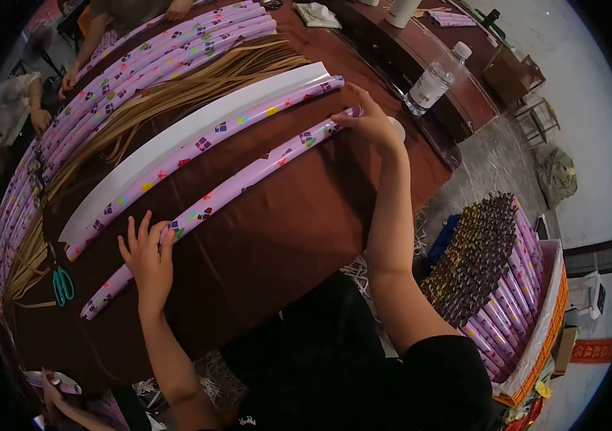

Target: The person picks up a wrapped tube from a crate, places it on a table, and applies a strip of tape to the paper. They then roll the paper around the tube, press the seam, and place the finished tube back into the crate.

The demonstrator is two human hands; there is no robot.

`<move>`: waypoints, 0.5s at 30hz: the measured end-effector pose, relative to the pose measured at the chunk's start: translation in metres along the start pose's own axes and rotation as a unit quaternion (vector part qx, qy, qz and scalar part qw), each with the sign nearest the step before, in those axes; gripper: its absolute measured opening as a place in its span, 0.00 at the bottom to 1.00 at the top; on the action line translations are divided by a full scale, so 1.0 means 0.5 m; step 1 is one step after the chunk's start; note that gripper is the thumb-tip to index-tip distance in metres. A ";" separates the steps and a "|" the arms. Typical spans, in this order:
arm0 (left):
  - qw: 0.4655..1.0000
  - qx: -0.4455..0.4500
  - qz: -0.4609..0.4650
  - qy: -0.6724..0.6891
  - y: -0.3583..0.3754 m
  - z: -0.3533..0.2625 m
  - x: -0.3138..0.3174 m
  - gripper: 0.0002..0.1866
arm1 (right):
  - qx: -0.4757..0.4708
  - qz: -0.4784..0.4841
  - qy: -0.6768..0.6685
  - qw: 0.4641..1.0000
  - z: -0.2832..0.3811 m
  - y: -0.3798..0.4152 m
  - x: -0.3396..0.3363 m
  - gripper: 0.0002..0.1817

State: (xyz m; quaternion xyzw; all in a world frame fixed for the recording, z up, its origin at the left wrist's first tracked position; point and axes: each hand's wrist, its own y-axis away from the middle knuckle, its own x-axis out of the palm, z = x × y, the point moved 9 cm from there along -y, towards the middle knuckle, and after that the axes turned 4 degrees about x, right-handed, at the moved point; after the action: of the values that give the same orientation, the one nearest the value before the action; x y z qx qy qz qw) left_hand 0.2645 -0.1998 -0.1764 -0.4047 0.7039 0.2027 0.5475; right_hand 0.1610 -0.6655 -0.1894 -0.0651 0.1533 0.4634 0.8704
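Observation:
A long purple patterned paper roll [248,176] lies across the brown cloth in front of me. My left hand [149,262] rests on its lower left part, fingers spread. At its upper right end is my right hand [372,122], with the fingers apart and the thumb near the roll's tip. Just beyond lies a partly unrolled purple sheet [202,144] with a white underside. Further back, brown strips [141,111] lie in a long bundle beside several finished purple rolls [169,47]. Teal-handled scissors [62,285] lie at the left.
A water bottle [437,80] stands at the table's right edge [457,159]. An orange basket [552,316] on the right holds many purple rolls. Other people's hands [69,77] are at the far left side. Another person's arm [62,402] shows at the lower left.

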 end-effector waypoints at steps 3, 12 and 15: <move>1.000 -0.003 0.004 -0.003 -0.001 0.001 0.000 0.17 | -0.002 -0.074 0.211 0.975 0.037 0.015 0.020 0.56; 1.000 -0.010 0.007 0.000 -0.002 0.000 -0.001 0.18 | 0.026 -0.138 0.114 0.984 -0.037 -0.012 -0.092 0.51; 1.000 -0.011 0.008 0.001 -0.003 -0.001 -0.002 0.18 | 0.035 -0.159 0.011 0.987 -0.049 -0.009 -0.112 0.38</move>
State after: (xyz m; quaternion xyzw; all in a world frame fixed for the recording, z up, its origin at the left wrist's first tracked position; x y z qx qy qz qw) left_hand 0.2654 -0.2006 -0.1750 -0.4054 0.7050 0.2148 0.5408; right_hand 0.1304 -0.7186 -0.1941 -0.0630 0.1671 0.3130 0.9328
